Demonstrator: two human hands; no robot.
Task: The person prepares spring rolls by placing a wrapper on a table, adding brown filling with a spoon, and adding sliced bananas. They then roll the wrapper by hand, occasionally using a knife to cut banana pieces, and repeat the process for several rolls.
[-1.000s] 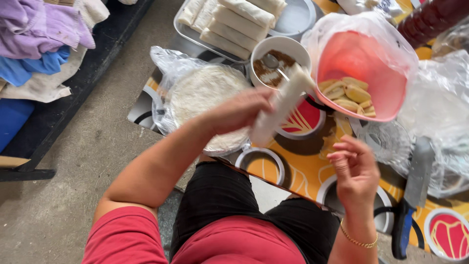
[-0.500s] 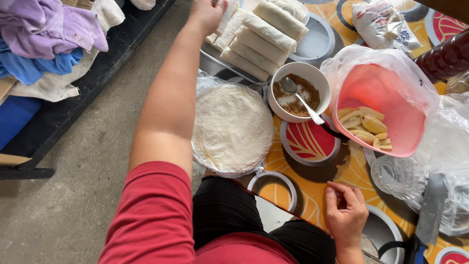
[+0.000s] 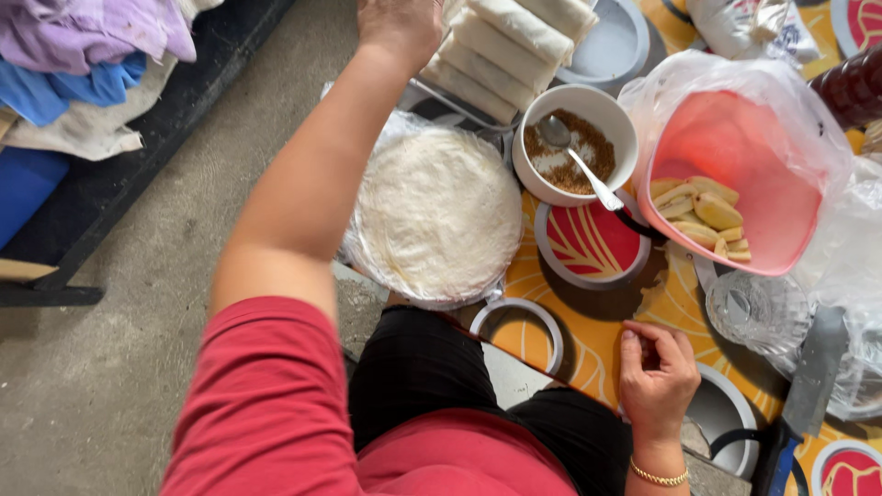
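**Left hand at the rolls, right hand resting on the table**

A grey concrete floor [image 3: 138, 303] runs along the left, with a dark bench [image 3: 138, 119] piled with cloths [image 3: 83, 46] in purple, blue and cream. The table [image 3: 588, 321] to the right wears an orange covering printed with red and white circles.

On it, from largest down: a pink tub [image 3: 744, 174] inside a clear bag, tipped toward the person, with pale slices [image 3: 703, 213] lying in its low side; a round stack of white wrappers [image 3: 436, 213] on clear plastic at the table's near edge; a metal tray [image 3: 441, 96] of rolls [image 3: 505, 46] at the top; a white bowl [image 3: 625, 138] of brown sugar with a spoon [image 3: 574, 161], its handle pointing down-right.

The left hand [image 3: 400, 28] reaches far up to the left end of the rolls, touching them; its fingers run out of view, so its grip cannot be told. The rolls lie side by side, long axes slanting from upper left to lower right.

The right hand [image 3: 657, 372] rests on the table's near edge, fingers loosely curled, holding nothing. A knife [image 3: 804, 386] lies just right of it.
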